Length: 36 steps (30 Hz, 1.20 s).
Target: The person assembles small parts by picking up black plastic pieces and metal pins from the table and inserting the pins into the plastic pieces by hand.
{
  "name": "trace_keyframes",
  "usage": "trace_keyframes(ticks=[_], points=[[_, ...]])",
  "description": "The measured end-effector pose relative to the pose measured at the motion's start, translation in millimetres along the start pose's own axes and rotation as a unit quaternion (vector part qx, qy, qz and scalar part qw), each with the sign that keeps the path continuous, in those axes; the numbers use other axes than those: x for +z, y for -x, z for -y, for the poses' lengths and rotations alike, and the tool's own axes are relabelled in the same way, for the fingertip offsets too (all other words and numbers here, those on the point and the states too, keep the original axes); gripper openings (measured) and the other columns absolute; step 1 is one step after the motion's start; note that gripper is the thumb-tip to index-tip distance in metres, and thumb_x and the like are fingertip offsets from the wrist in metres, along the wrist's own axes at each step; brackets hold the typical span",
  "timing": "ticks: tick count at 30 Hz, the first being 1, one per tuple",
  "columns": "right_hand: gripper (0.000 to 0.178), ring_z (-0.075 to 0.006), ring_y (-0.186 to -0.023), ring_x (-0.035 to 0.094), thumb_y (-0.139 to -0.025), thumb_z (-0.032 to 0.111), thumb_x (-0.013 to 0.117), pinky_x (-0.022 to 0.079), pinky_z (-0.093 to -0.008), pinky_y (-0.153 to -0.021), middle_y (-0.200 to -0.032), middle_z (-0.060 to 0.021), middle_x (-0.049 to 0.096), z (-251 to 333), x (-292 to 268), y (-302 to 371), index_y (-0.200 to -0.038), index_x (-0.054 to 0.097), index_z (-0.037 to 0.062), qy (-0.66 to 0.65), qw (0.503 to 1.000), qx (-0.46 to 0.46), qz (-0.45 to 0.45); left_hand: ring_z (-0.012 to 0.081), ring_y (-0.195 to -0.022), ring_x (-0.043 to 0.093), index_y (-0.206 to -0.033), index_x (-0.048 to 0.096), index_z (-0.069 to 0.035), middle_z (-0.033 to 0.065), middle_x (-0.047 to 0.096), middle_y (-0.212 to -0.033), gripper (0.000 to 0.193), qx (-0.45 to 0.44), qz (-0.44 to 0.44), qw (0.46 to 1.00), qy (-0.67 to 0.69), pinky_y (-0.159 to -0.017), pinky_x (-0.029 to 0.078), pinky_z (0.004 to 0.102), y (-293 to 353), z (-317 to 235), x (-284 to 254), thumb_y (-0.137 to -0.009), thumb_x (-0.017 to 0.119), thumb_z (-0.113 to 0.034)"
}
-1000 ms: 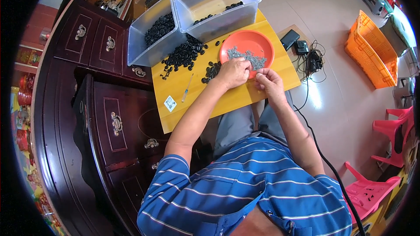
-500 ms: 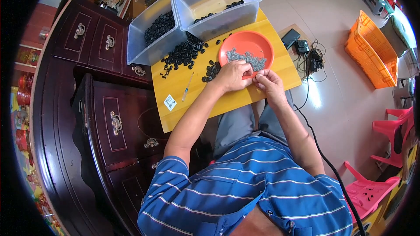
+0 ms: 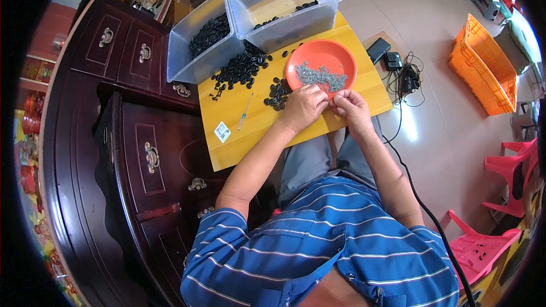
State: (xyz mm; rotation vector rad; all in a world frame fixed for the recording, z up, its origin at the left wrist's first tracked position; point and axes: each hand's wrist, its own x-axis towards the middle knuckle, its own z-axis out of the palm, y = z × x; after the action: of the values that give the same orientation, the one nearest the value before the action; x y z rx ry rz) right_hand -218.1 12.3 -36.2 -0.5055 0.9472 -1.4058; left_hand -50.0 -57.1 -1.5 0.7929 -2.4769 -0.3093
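An orange-red plate (image 3: 335, 49) sits near the right edge of the yellow table (image 3: 250, 150), with a heap of small grey screw-like pieces (image 3: 320, 76) on it. My left hand (image 3: 305, 107) is at the plate's near rim, its fingers curled together. Right beside it, my right hand (image 3: 352, 111) has thumb and fingers pinched together. The fingertips of both hands almost meet; whatever lies between them is too small to make out. Just left of my left hand is a small cluster of black oval parts (image 3: 277, 94), with a larger pile of black parts (image 3: 242, 68) behind it.
Two clear plastic bins (image 3: 284, 25) holding black parts stand at the table's back. A thin pen-like stick (image 3: 245, 112) and a white label (image 3: 222, 132) lie at the left. Dark wooden drawers (image 3: 145, 153) flank the table. An orange basket (image 3: 483, 68) and cables (image 3: 408, 79) are on the right.
My left hand has drawn back from the grey pieces toward the plate's near rim, closing up to my right hand. My right hand stays nearly in place.
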Motion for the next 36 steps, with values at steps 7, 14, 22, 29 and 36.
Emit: trace_keyframes(ticks=[7,14,22,29,36], points=[[0.006,-0.0077,-0.077,0.058,-0.097,0.011,0.064,0.046,-0.0214,-0.070,-0.090,-0.0019,0.065,-5.3,-6.5,-2.2,-0.100,0.061,0.0056,-0.003,1.000,-0.006,-0.016,0.0323,-0.078,0.063,-0.088,0.059,-0.007,0.0113,0.059,-0.082,0.015,0.038,-0.016,0.998,-0.050,-0.071,0.052,0.0436,4.7,-9.5,-4.9,-0.086,0.071,-0.015],[0.012,-0.0101,-0.088,0.063,-0.098,0.013,0.064,0.052,-0.0247,-0.079,-0.097,-0.0025,0.067,-1.4,-8.3,-1.5,-0.107,0.060,0.0061,-0.028,0.997,-0.020,-0.066,0.0340,-0.077,0.065,-0.096,0.059,-0.004,0.0142,0.065,-0.085,0.011,-0.129,-0.073,0.980,0.135,-0.069,0.052,0.0404,30.5,-9.1,-20.3,-0.093,0.067,-0.011],[0.011,-0.0087,-0.085,0.062,-0.098,0.012,0.064,0.049,-0.0236,-0.073,-0.095,-0.0012,0.067,-13.7,-1.4,17.0,-0.106,0.060,0.0055,0.064,0.995,-0.056,-0.049,0.0071,-0.072,0.056,-0.096,0.060,-0.003,-0.0016,0.062,-0.083,0.010,-0.234,-0.096,0.864,0.435,-0.068,0.048,0.0239,48.5,-5.4,-17.9,-0.101,0.061,-0.012],[0.012,-0.0097,-0.081,0.063,-0.098,0.011,0.064,0.049,-0.0238,-0.073,-0.092,-0.0025,0.068,-9.5,25.7,30.3,-0.107,0.062,0.0038,0.067,0.997,-0.012,0.038,0.0087,-0.080,0.058,-0.099,0.061,-0.003,0.0010,0.064,-0.091,0.009,-0.235,-0.063,0.878,0.413,-0.074,0.051,0.0261,52.4,-17.6,-26.6,-0.102,0.060,-0.011],[0.015,-0.0070,-0.076,0.060,-0.101,0.020,0.065,0.049,-0.0226,-0.072,-0.090,-0.0007,0.068,-9.1,31.7,29.8,-0.107,0.067,0.0064,0.104,0.990,0.021,0.096,0.0291,-0.081,0.066,-0.098,0.060,-0.002,0.0138,0.066,-0.090,0.004,-0.148,-0.083,0.970,0.177,-0.074,0.053,0.0383,47.3,-27.7,-39.6,-0.095,0.061,-0.003]])
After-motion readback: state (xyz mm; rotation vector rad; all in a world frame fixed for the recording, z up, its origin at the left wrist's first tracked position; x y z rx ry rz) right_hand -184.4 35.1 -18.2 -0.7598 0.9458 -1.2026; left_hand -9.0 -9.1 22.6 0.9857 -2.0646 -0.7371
